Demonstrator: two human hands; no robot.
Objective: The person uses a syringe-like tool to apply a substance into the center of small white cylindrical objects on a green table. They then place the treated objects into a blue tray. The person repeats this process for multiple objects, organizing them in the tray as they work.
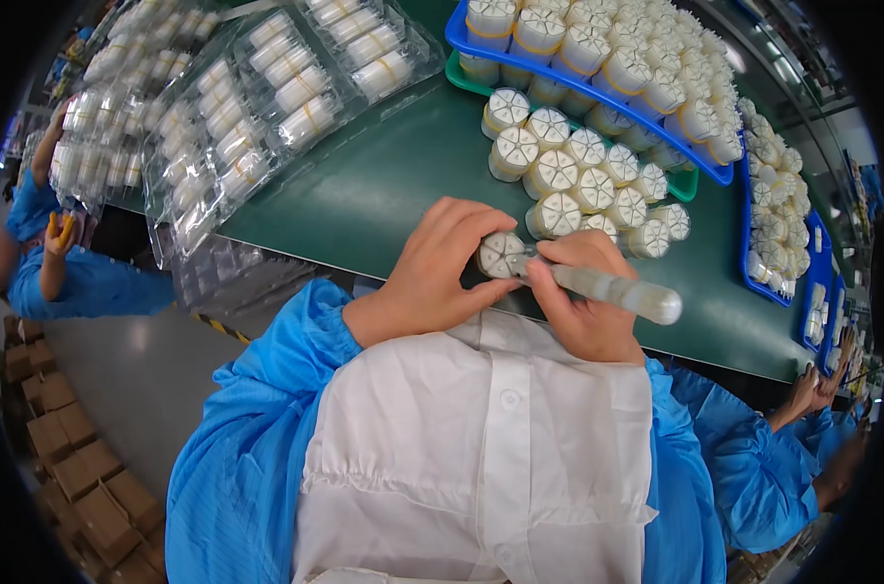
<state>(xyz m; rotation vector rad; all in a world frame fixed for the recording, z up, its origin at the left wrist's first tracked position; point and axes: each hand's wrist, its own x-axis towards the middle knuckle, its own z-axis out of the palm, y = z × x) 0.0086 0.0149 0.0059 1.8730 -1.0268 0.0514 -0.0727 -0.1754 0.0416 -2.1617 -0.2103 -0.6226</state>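
Note:
My left hand (pixel 430 268) curls its fingers and thumb around a short white cylinder bundle (pixel 501 253), whose round top is split into wedge-like segments. In my right hand (pixel 590 316) lies a tool with a long, pale, rounded handle (pixel 636 296); its narrow greyish front end meets the right edge of the bundle's top. The exact kind of tool cannot be made out. Just beyond both hands, several similar bundles (pixel 556 170) stand upright in a close group on the green table (pixel 364 209).
A blue tray (pixel 597 90) heaped with bundles sits over a green tray (pixel 690 185) at the back. Clear plastic blister trays (pixel 267 88) with white parts cover the far left. More blue trays (pixel 771 292) stand right. Co-workers (pixel 82 277) are at both sides; cardboard boxes (pixel 96 487) lie lower left.

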